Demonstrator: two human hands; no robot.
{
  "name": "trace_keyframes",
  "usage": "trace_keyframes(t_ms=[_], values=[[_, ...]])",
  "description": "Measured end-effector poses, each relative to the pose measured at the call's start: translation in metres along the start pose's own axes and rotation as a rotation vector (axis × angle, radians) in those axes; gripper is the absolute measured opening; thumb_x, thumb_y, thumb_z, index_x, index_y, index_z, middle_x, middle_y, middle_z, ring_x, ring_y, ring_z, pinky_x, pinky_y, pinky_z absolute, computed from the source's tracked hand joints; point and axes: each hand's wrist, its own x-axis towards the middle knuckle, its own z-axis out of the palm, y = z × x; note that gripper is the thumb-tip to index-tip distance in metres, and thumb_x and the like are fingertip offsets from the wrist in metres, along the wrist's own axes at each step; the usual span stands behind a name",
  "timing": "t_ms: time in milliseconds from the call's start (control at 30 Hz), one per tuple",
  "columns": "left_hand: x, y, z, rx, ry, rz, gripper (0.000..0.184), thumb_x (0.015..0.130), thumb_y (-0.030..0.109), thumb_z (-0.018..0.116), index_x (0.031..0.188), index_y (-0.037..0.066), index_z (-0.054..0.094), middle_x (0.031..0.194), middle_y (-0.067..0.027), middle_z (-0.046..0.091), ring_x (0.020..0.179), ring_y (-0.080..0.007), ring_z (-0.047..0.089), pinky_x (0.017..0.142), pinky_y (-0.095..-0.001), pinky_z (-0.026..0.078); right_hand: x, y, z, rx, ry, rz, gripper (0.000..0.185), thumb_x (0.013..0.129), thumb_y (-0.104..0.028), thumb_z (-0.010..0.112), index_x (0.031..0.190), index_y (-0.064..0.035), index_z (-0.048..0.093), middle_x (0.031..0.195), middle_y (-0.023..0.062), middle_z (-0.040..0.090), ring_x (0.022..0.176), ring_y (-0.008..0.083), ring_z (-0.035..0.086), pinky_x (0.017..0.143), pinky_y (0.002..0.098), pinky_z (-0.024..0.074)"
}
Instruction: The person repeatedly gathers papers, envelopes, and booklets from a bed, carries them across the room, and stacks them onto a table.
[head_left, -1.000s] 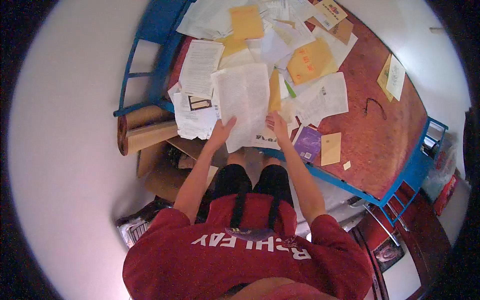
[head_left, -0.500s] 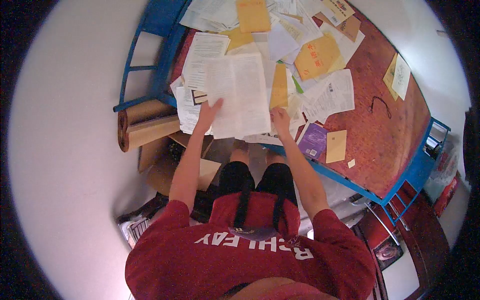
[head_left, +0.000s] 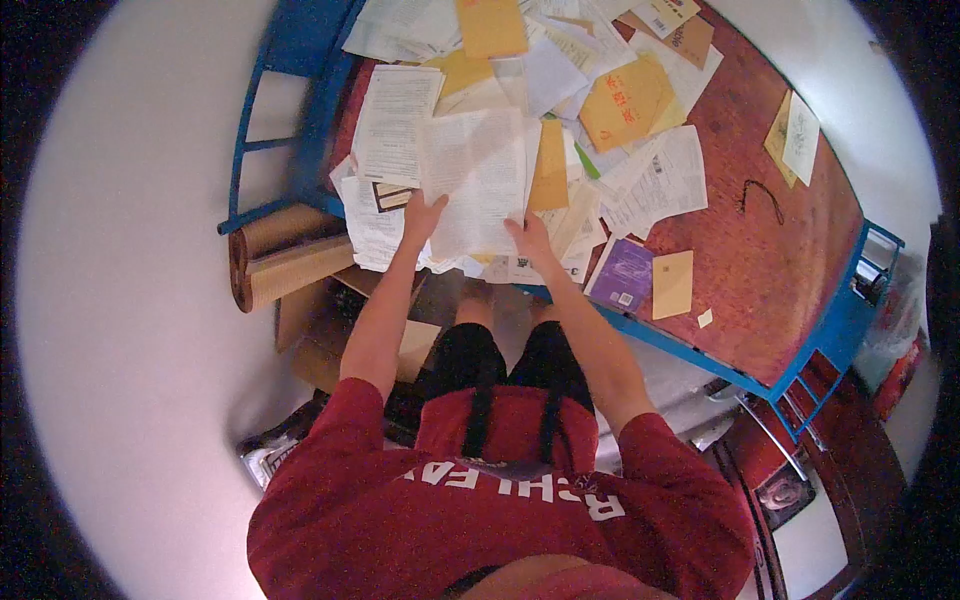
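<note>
A printed white sheet [head_left: 472, 170], or a thin stack of them, is held up in front of me over the near edge of the paper-covered surface. My left hand [head_left: 425, 216] grips its left edge near the lower corner, thumb on top. On the right edge, my right hand [head_left: 530, 238] holds it with the thumb on the front. Behind and left of it lies a stack of printed pages [head_left: 395, 125]. A long yellow envelope [head_left: 549, 168] lies just to its right. Most fingers are hidden behind the paper.
Yellow envelopes [head_left: 622, 103] and loose papers spread across the red board [head_left: 790, 260] on a blue metal frame [head_left: 690, 358]. A purple book [head_left: 622, 273] and a tan card [head_left: 672, 284] lie at the near right. Rolled matting [head_left: 290, 262] sticks out at the left.
The right hand, near the right edge half a second ago, now grips it. The held paper has changed its tilt, and the view has shifted slightly.
</note>
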Motion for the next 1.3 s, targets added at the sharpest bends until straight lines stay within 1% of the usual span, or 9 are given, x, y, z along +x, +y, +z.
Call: trace_keyframes(t_ms=[100, 233, 567, 633, 733, 933, 1133, 1200, 1300], values=[[-0.03, -0.004, -0.002, -0.269, -0.174, -0.108, 0.045, 0.074, 0.023, 0.061, 0.107, -0.005, 0.049, 0.097, -0.0174, 0.058, 0.082, -0.0229, 0.057, 0.069, -0.0324, 0.045, -0.017, -0.006, -0.006, -0.42, 0.057, -0.329, 0.025, 0.077, -0.013, 0.052, 0.098, 0.001, 0.051, 0.084, 0.0168, 0.059, 0.077, 0.0305, 0.056, 0.069, 0.0389, 0.0442], [-0.088, -0.008, 0.025, -0.691, -0.213, -0.561, 0.036, 0.076, 0.017, 0.061, 0.106, 0.0, 0.052, 0.095, -0.0074, 0.058, 0.08, -0.0182, 0.057, 0.063, -0.0282, 0.045, -0.041, -0.068, -0.034, -0.522, -0.029, -0.293, 0.022, 0.075, -0.007, 0.048, 0.096, -0.0012, 0.053, 0.089, 0.0194, 0.055, 0.084, 0.0373, 0.051, 0.071, 0.0428, 0.0427], [-0.111, 0.013, 0.103, -1.444, -0.327, -0.668, 0.034, 0.081, 0.014, 0.057, 0.107, -0.003, 0.044, 0.101, -0.0104, 0.051, 0.092, -0.0219, 0.051, 0.08, -0.0355, 0.046, 0.04, -0.125, -0.057, -0.796, 0.118, -0.588, 0.02, 0.071, -0.004, 0.052, 0.091, -0.0025, 0.056, 0.105, 0.0173, 0.05, 0.1, 0.0342, 0.046, 0.084, 0.0411, 0.0373], [-0.112, 0.045, 0.084, -0.594, -0.356, -0.145, 0.031, 0.081, 0.014, 0.056, 0.102, -0.005, 0.045, 0.099, -0.0122, 0.05, 0.092, -0.0225, 0.051, 0.083, -0.0367, 0.046, 0.054, -0.139, -0.063, -0.917, 0.155, -0.785, 0.029, 0.068, -0.005, 0.056, 0.097, -0.0041, 0.053, 0.117, 0.0175, 0.043, 0.109, 0.032, 0.039, 0.092, 0.0427, 0.0316], [-0.098, 0.061, 0.088, -0.669, -0.273, -0.155, 0.028, 0.081, 0.015, 0.055, 0.099, -0.004, 0.046, 0.1, -0.013, 0.05, 0.092, -0.0229, 0.051, 0.084, -0.0365, 0.046, 0.081, -0.128, -0.061, -1.075, 0.186, -0.835, 0.042, 0.064, -0.008, 0.061, 0.104, -0.0053, 0.048, 0.124, 0.0165, 0.038, 0.113, 0.0318, 0.037, 0.095, 0.0434, 0.0284], [-0.082, 0.061, 0.089, -1.256, -0.29, -0.431, 0.029, 0.081, 0.016, 0.056, 0.099, -0.005, 0.046, 0.092, -0.0128, 0.053, 0.087, -0.0225, 0.053, 0.079, -0.0358, 0.047, 0.082, -0.125, -0.06, -1.071, 0.212, -0.538, 0.042, 0.073, -0.015, 0.051, 0.114, -0.0076, 0.046, 0.111, 0.0158, 0.049, 0.108, 0.0304, 0.042, 0.091, 0.0476, 0.0311], [-0.099, 0.039, 0.065, -0.355, -0.395, -0.021, 0.053, 0.075, 0.018, 0.062, 0.119, -0.001, 0.039, 0.092, -0.0133, 0.06, 0.078, -0.0211, 0.058, 0.066, -0.0322, 0.046, 0.047, -0.127, -0.071, -1.073, -0.058, -0.263, 0.041, 0.069, -0.021, 0.061, 0.104, -0.0031, 0.049, 0.094, 0.0142, 0.057, 0.099, 0.0291, 0.049, 0.078, 0.0406, 0.0414], [-0.093, 0.024, 0.074, -1.284, -0.219, -0.74, 0.05, 0.074, 0.014, 0.064, 0.116, 0.001, 0.041, 0.099, -0.0102, 0.056, 0.084, -0.0237, 0.056, 0.069, -0.035, 0.047, 0.031, -0.12, -0.075, -0.957, -0.088, -0.243, 0.036, 0.07, -0.02, 0.061, 0.098, -0.0014, 0.049, 0.09, 0.0155, 0.057, 0.093, 0.0326, 0.05, 0.075, 0.0422, 0.0419], [-0.102, 0.033, 0.059, -1.202, -0.142, -0.557, 0.05, 0.072, 0.011, 0.065, 0.114, 0.001, 0.041, 0.104, -0.0101, 0.053, 0.087, -0.0259, 0.055, 0.072, -0.0373, 0.047, 0.006, -0.11, -0.077, -0.813, -0.088, -0.198, 0.032, 0.07, -0.017, 0.061, 0.094, 0.0007, 0.049, 0.09, 0.0178, 0.056, 0.089, 0.0361, 0.051, 0.074, 0.0434, 0.0416]])
